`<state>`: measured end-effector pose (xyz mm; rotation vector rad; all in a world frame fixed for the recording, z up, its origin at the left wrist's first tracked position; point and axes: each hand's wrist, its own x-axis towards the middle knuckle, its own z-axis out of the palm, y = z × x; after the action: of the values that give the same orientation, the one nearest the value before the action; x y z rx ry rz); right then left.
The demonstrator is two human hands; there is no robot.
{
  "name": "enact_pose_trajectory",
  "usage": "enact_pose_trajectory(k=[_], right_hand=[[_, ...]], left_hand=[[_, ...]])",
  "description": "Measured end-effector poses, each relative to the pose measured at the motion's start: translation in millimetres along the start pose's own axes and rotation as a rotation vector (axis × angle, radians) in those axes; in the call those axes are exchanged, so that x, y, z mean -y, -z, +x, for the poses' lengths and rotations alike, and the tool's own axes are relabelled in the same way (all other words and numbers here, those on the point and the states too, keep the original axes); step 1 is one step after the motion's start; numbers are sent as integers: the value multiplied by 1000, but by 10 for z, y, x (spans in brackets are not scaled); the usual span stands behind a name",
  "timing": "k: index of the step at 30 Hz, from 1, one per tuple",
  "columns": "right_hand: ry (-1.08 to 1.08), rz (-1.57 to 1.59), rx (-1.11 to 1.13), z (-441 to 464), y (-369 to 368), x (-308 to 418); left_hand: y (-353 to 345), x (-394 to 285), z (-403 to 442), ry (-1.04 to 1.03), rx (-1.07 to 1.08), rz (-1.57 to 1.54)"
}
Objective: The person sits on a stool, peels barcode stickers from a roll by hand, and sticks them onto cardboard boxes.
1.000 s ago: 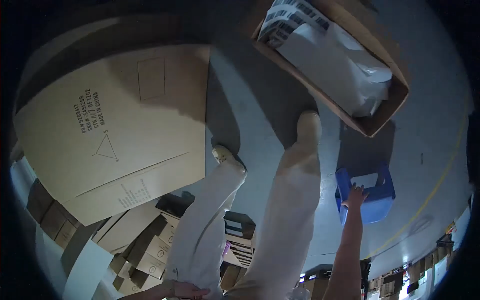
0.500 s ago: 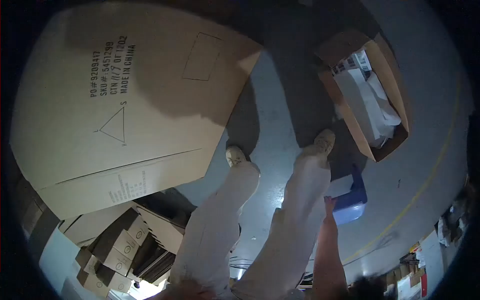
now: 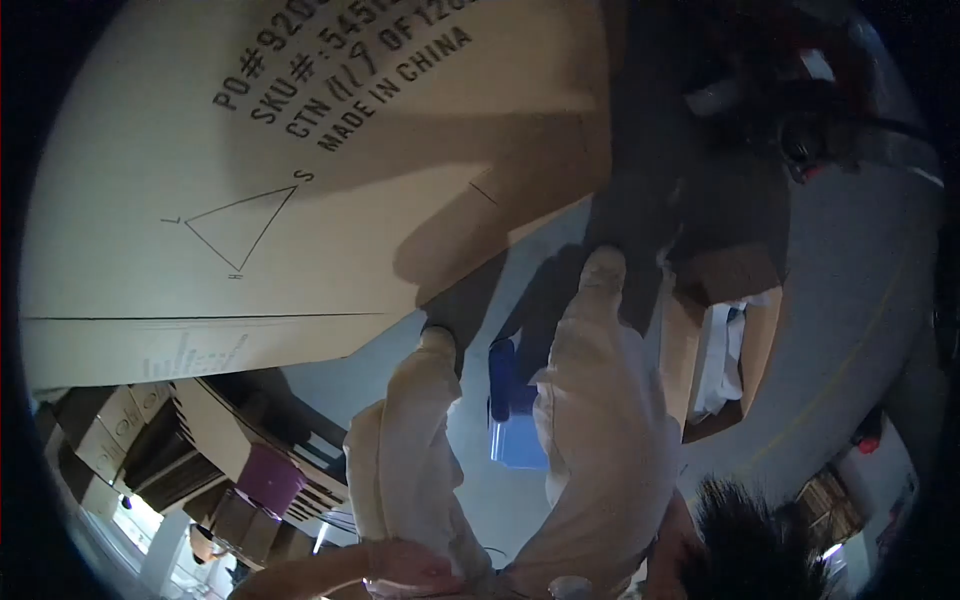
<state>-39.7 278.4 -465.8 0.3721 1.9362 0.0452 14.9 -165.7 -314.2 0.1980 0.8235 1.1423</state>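
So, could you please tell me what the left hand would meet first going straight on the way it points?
Probably the right trouser leg, as the left hand points rightward; blur and unclear depth leave that uncertain.

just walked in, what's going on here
A person in pale trousers has their left hand near their lap; the right hand is out of sight, so its grip can't be told. A blue plastic stool-like object shows between the legs. A large brown cardboard carton is left, an open brown cardboard box right.
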Motion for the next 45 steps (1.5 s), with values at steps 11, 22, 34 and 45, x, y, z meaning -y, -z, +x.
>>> enact_pose_trajectory(k=[11, 22, 34, 45], right_hand=[[233, 220, -377, 818, 1170, 268], [583, 673, -433, 634, 464, 218], [1059, 1240, -624, -325, 815, 836], [1797, 918, -951, -1048, 2562, 881]], left_hand=[[1803, 598, 751, 410, -887, 476], [1254, 372, 1251, 224, -1221, 723], [1578, 908, 2362, 243, -1236, 617], [1797, 832, 2598, 78, -1492, 248]])
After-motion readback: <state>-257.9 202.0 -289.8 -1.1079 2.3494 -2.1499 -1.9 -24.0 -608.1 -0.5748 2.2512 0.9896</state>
